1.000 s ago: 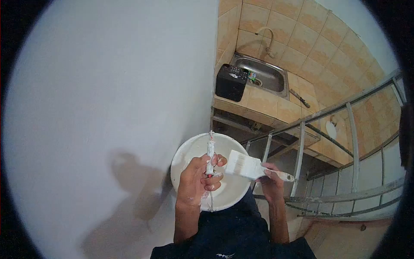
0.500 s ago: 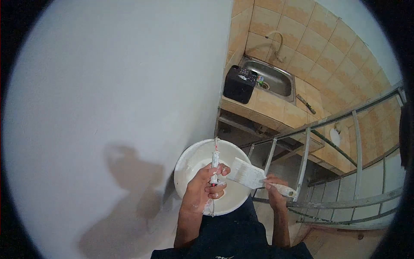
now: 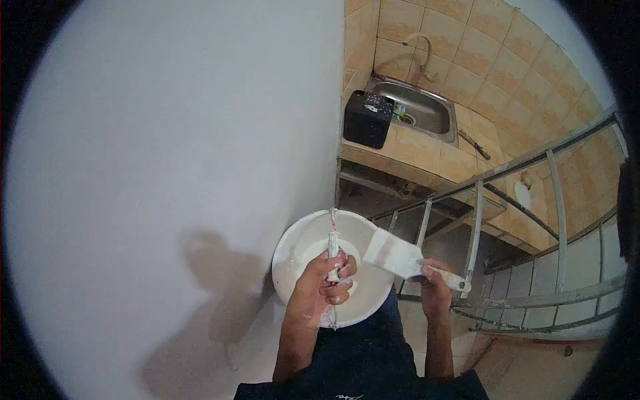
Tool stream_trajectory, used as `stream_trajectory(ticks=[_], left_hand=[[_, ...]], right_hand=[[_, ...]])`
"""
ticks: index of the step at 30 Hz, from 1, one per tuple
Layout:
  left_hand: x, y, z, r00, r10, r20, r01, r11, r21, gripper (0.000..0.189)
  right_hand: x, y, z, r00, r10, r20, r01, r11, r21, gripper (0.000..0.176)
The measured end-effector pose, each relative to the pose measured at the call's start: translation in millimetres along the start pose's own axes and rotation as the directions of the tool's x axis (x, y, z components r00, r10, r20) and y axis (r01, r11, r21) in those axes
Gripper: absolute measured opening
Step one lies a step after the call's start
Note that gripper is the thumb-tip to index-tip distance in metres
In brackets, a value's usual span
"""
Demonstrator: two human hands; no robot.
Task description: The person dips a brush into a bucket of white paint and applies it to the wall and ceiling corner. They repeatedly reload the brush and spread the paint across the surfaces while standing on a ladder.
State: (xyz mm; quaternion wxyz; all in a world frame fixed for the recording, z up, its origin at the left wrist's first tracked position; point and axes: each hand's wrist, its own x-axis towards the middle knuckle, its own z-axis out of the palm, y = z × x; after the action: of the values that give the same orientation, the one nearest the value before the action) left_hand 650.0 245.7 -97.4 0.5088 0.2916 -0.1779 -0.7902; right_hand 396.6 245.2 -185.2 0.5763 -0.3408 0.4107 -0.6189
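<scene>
Paintbrush (image 3: 399, 254) clasped in grip of right hand (image 3: 437, 291), bucket handle (image 3: 331, 241) in grip of left hand (image 3: 322, 288).

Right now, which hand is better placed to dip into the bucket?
Right, probably. The right hand holds the brush, its bristles at the rim of the bucket. The left hand is busy gripping the bucket's handle.

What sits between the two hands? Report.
In the head view: the head of the paintbrush, held by the right hand, over the bucket rim, near the left hand.
</scene>
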Motion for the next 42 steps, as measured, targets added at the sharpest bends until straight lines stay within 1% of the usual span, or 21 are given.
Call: stream_trajectory(ticks=[1,3,4,5,7,11,13,17,18,20,22,23,26,29,30,33,35,37,39,41,42], left_hand=[[-2.4,-2.2,-0.8,1.0,-0.013,0.005,0.013,1.0,-0.003,0.027],[-3.7,-4.8,-4.9,1.0,0.001,0.031,0.0,0.999,-0.033,0.027],[-4.3,-6.6,-5.7,0.998,0.014,0.055,-0.01,0.998,-0.064,0.028],[-4.4,-8.3,-5.7,0.998,0.015,0.055,-0.011,0.998,-0.064,0.028],[-4.3,-11.4,-6.2,0.997,0.036,0.061,-0.033,0.998,-0.054,0.029],[-4.3,-15.9,-6.9,0.999,0.014,0.046,-0.012,0.999,-0.039,0.031],[-7.1,-17.2,-5.9,0.999,0.022,0.024,-0.021,0.999,-0.045,0.033],[-8.5,-22.5,-13.0,1.0,0.018,-0.026,-0.02,0.997,-0.079,0.032],[-9.9,-24.5,-11.7,0.998,0.016,-0.062,-0.018,0.999,-0.032,0.03],[-14.0,-28.4,-9.0,0.993,0.032,-0.112,-0.029,0.999,0.027,0.029],[-16.7,-33.9,-9.3,0.985,0.009,-0.173,-0.005,1.0,0.028,0.027],[-19.6,-36.6,-10.5,0.984,0.026,-0.178,-0.02,0.999,0.04,0.027],[-23.6,-45.1,-16.5,0.989,0.011,-0.145,-0.015,1.0,-0.026,0.025],[-20.8,-40.3,-19.3,0.981,0.029,-0.19,-0.035,0.999,-0.031,0.025],[-23.7,-43.8,-20.1,0.98,0.036,-0.194,-0.043,0.999,-0.032,0.025],[-25.7,-50.8,-22.8,0.978,0.083,-0.19,-0.102,0.991,-0.09,0.024],[-17.2,-46.1,-24.5,0.977,0.069,-0.202,-0.094,0.989,-0.113,0.024],[-15.8,-46.3,-18.8,0.968,0.079,-0.24,-0.112,0.986,-0.125,0.024],[-20.4,-47.9,-18.8,0.959,0.067,-0.276,-0.102,0.988,-0.114,0.024],[-17.3,-52.9,-18.5,0.942,0.119,-0.315,-0.153,0.984,-0.086,0.025],[-16.5,-55.7,-12.7,0.942,0.129,-0.31,-0.163,0.983,-0.088,0.025]], right_hand=[[-1.7,-0.3,1.5,1.0,0.002,0.001,-0.002,1.0,0.002,0.025],[0.9,-6.5,7.5,0.999,-0.052,-0.009,0.053,0.997,0.053,0.025],[-0.2,-12.7,14.6,0.999,-0.041,-0.017,0.041,0.999,0.014,0.029],[-0.8,-12.5,14.1,0.999,-0.041,-0.016,0.042,0.999,0.014,0.029],[0.1,-10.9,12.1,0.999,-0.037,0.016,0.036,0.998,0.057,0.026],[-5.1,1.0,3.2,0.999,-0.009,0.041,0.005,0.996,0.094,0.026],[-8.0,6.0,-0.1,0.997,0.071,-0.001,-0.071,0.997,0.031,0.025],[-2.7,15.5,-6.3,0.995,0.098,0.029,-0.099,0.993,0.059,0.024],[-3.0,17.6,-7.8,0.993,0.112,0.039,-0.115,0.991,0.061,0.024],[0.6,21.3,-7.9,0.992,0.127,-0.028,-0.125,0.99,0.069,0.026],[7.6,20.7,-2.9,0.991,0.131,-0.001,-0.131,0.988,0.083,0.026],[9.6,20.9,-0.3,0.991,0.133,0.012,-0.134,0.987,0.086,0.026],[22.4,21.4,11.6,0.992,0.104,0.074,-0.112,0.988,0.108,0.026],[43.7,16.5,41.4,0.99,0.108,0.093,-0.116,0.989,0.091,0.026],[50.2,16.3,45.8,0.98,0.117,0.159,-0.133,0.987,0.093,0.025],[66.1,2.7,78.3,0.967,0.115,0.226,-0.134,0.988,0.072,0.026],[88.6,2.8,104.4,0.965,0.127,0.231,-0.15,0.985,0.089,0.026],[109.8,-7.0,140.3,0.976,0.083,0.199,-0.114,0.982,0.149,0.027],[132.6,-16.1,169.5,0.965,0.097,0.244,-0.131,0.983,0.127,0.026],[154.5,-35.5,214.0,0.93,-0.12,0.349,0.045,0.976,0.215,0.022],[160.8,-57.8,237.4,0.917,-0.18,0.355,0.118,0.975,0.189,0.019]])
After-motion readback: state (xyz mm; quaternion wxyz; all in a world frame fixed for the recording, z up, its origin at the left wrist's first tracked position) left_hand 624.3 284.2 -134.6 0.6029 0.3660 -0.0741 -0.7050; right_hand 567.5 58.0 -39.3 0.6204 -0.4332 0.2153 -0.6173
